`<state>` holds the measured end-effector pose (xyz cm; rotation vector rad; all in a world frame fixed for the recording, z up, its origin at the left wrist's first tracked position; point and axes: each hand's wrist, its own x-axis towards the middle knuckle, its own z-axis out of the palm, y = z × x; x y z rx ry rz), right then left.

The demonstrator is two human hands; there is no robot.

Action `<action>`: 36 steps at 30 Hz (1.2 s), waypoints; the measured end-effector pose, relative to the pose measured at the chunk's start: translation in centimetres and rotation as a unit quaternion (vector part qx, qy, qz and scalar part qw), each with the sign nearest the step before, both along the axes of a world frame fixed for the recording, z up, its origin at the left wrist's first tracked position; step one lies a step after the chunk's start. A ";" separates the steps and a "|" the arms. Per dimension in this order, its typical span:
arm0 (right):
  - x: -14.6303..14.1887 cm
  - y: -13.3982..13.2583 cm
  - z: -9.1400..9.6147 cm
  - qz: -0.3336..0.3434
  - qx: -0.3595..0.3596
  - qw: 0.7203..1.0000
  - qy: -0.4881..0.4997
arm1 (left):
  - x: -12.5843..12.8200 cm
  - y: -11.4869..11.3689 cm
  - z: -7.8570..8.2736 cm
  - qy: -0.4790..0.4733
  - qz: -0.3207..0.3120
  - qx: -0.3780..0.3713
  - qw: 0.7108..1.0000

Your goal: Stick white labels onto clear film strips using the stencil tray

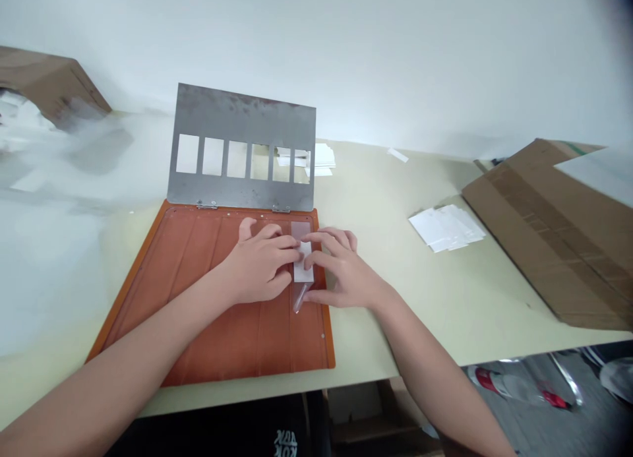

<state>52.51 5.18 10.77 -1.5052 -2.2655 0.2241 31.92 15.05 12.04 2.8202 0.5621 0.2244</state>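
A small white card point(302, 272) lies over a clear plastic strip point(299, 229) near the right edge of a reddish-brown board point(208, 332). The strip's loose, crumpled end shows below the card. My left hand point(262, 262) reaches in from the left, its fingers apart and the fingertips against the card's left side. From the right, my right hand point(341, 266) rests spread fingertips on the card, with its thumb touching the loose plastic end. A grey metal plate point(242, 114) with a row of rectangular windows stands raised, hinged to the board's far edge.
White cards point(448, 226) lie fanned out on the table at the right, beside a cardboard box point(554, 233). More white cards point(324, 157) sit behind the metal plate. Sheets of clear film point(74, 200) cover the left side, near another box point(54, 81). A bottle point(519, 388) lies below the table.
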 end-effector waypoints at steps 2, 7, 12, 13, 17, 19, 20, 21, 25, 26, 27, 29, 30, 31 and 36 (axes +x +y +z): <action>0.0 -0.1 0.2 0.017 -0.001 1.000 0.002 | -0.1 0.1 -0.1 -0.003 -0.003 -0.002 1.000; -0.1 -0.5 0.5 0.046 -0.019 0.999 0.013 | -0.1 0.2 -0.4 0.000 -0.001 0.002 1.000; -0.3 -0.5 0.5 0.043 0.011 0.998 0.037 | -0.1 0.3 -0.4 0.009 0.000 -0.015 1.000; -0.3 -0.4 0.4 0.038 0.018 0.998 0.043 | -0.2 0.4 -0.4 0.007 0.000 -0.019 1.000; -0.2 -0.1 0.0 0.008 0.034 0.997 0.075 | -0.4 0.5 -0.6 0.004 -0.001 -0.023 1.000; -0.2 0.1 -0.3 -0.016 0.033 0.996 0.080 | -0.3 0.5 -0.5 0.001 -0.003 -0.024 1.000; -0.2 0.2 -0.5 -0.027 0.030 0.996 0.078 | -0.3 0.5 -0.4 -0.002 -0.004 -0.026 1.000; -0.2 0.3 -0.7 -0.036 0.027 0.996 0.077 | -0.3 0.4 -0.3 -0.004 -0.004 -0.029 1.000; -0.2 0.7 -1.2 -0.053 0.015 0.996 0.076 | -0.1 0.3 -0.3 -0.019 0.002 -0.038 0.999; -0.2 0.8 -1.3 -0.053 0.014 0.995 0.079 | 0.0 0.3 -0.4 -0.024 0.005 -0.039 0.999; -0.2 0.8 -1.3 -0.054 0.014 0.995 0.082 | 0.1 0.3 -0.5 -0.026 0.009 -0.041 0.999; -0.2 0.8 -1.4 -0.057 0.014 0.994 0.089 | 0.2 0.4 -0.8 -0.021 0.014 -0.043 0.999; -0.2 0.8 -1.4 -0.060 0.013 0.994 0.092 | 0.2 0.4 -0.9 -0.016 0.016 -0.043 0.999; -0.1 0.8 -1.4 -0.064 0.010 0.993 0.094 | 0.3 0.4 -0.9 -0.013 0.018 -0.044 0.999; 0.0 1.1 -1.5 -0.081 0.015 0.990 0.118 | 0.3 0.5 -1.1 -0.021 0.024 -0.043 0.999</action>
